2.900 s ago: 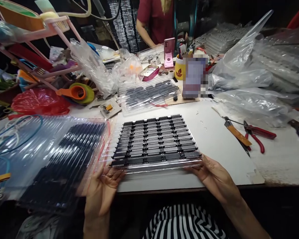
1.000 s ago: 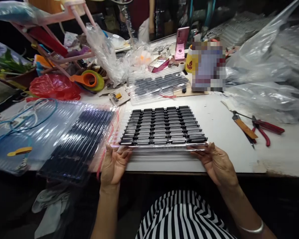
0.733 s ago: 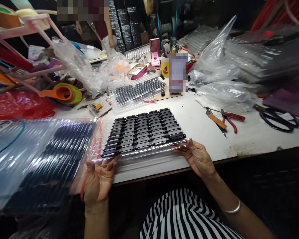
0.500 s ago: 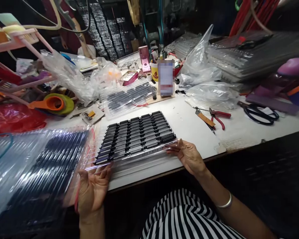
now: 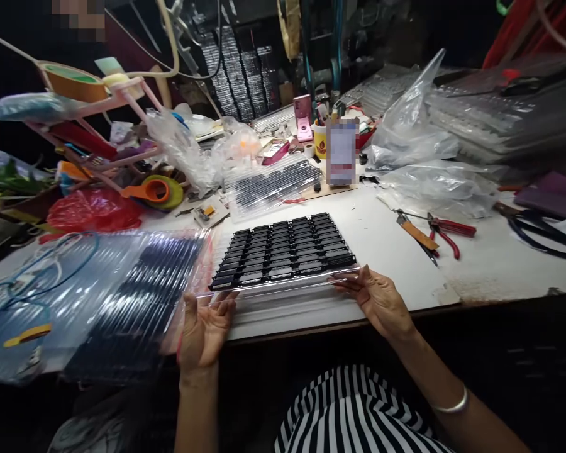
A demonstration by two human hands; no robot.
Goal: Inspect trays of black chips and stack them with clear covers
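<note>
A clear plastic tray point(image 5: 283, 284) carries rows of black comb-like parts point(image 5: 287, 248) and is tilted slightly over the white table. My left hand point(image 5: 206, 324) holds its near left corner, fingers under the edge and thumb up. At the near right corner, my right hand point(image 5: 375, 299) pinches the rim between thumb and fingers. Beside my left hand lie long clear trays point(image 5: 122, 283), some with dark contents. Behind the held tray rests another clear tray with dark strips point(image 5: 273, 182).
Red-handled pliers point(image 5: 446, 233), an orange-handled tool point(image 5: 417, 234) and dark scissors point(image 5: 547, 236) lie at the right. A phone point(image 5: 342, 154) stands by a yellow cup point(image 5: 321, 141). Plastic bags point(image 5: 434, 182), a red bag point(image 5: 94, 211) and a pink rack point(image 5: 141, 94) surround the work area.
The view has swung left, so the table items appear farther right. Both hands still hold the tray, which looks slightly flatter from this angle.
</note>
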